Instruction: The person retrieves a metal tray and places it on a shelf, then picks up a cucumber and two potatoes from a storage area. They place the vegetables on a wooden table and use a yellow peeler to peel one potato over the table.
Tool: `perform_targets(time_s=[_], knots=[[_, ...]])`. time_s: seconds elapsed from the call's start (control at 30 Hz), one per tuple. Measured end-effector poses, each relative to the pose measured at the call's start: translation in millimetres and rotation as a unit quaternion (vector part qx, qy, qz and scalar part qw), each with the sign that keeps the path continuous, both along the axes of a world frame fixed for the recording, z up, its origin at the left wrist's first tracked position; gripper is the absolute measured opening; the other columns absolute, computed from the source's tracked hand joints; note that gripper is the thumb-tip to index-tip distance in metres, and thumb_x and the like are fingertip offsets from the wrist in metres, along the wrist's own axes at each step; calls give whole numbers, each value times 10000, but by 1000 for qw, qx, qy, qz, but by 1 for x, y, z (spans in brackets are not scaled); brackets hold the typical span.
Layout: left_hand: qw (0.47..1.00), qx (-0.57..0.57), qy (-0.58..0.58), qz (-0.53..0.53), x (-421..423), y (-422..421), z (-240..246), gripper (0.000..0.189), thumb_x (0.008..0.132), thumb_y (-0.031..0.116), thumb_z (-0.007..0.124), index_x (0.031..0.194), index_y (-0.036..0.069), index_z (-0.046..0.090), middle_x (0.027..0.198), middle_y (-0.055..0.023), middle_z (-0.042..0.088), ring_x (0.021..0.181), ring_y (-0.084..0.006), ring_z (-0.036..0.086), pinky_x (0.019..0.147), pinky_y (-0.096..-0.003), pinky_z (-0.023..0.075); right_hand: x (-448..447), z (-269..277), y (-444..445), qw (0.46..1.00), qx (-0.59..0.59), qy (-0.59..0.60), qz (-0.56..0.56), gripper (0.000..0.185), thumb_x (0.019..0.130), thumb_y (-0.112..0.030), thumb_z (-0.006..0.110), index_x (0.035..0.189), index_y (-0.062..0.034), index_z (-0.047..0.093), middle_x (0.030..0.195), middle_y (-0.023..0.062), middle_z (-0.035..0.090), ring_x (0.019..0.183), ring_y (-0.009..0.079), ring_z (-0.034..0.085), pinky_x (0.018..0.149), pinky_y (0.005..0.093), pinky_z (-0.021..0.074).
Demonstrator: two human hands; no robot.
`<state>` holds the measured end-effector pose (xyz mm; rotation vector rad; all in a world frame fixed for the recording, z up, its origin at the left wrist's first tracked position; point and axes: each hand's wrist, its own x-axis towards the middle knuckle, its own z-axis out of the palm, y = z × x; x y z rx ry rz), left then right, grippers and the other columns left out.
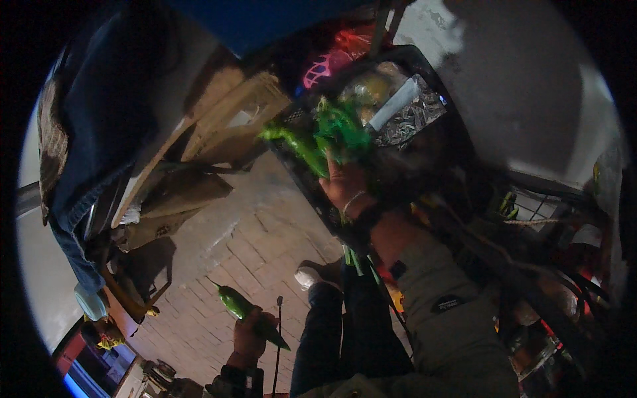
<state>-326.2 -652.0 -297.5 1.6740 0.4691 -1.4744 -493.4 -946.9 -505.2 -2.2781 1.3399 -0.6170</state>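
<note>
My left hand is closed around the middle of a large green pepper, held low above the floor. The pepper's thin stem points up and to the left, and its tip sticks out past my fingers. My right hand reaches into a black plastic crate, beside a green plastic bag. Long light-green peppers lie along the crate's left side, close to my fingertips. Blur hides whether those fingers grip anything.
A clear plastic packet fills the crate's far right, by the wall. Cardboard boxes stand to the left. A cable hangs beside my left hand. My shoe rests on the brick-paved floor.
</note>
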Motion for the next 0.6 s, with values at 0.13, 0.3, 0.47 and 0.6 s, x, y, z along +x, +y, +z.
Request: perform_targets(time_s=[0.13,0.3,0.47,0.6], knots=[[998,14,-33,-55,2,0,1,219,851,209,538,949,18,492,754,-137,605,734,-260,598,744,-406,489,-41,-39,-24,983,92,149,-57,344,785,-264,555,1053,-49,568,980,184,586,900,382,536,796,488,419],[1000,9,-9,15,1,2,-3,211,856,199,532,939,9,491,762,-138,603,731,-263,599,761,-412,488,-109,-68,-62,897,100,429,21,193,815,-246,532,870,-85,624,920,160,612,749,336,585,664,450,464],[1000,8,-9,4,0,3,-3,208,858,196,530,951,15,488,753,-135,600,743,-269,598,777,-414,484,-143,-91,-48,931,141,336,-14,175,830,-225,510,855,-100,630,858,128,629,703,302,589,619,425,466],[1000,-9,-11,-6,0,0,-2,224,861,212,532,960,14,493,759,-137,602,753,-269,600,776,-415,483,-131,-88,-33,968,-53,244,-7,180,829,-233,521,870,-82,611,744,145,582,650,303,562,606,411,456]])
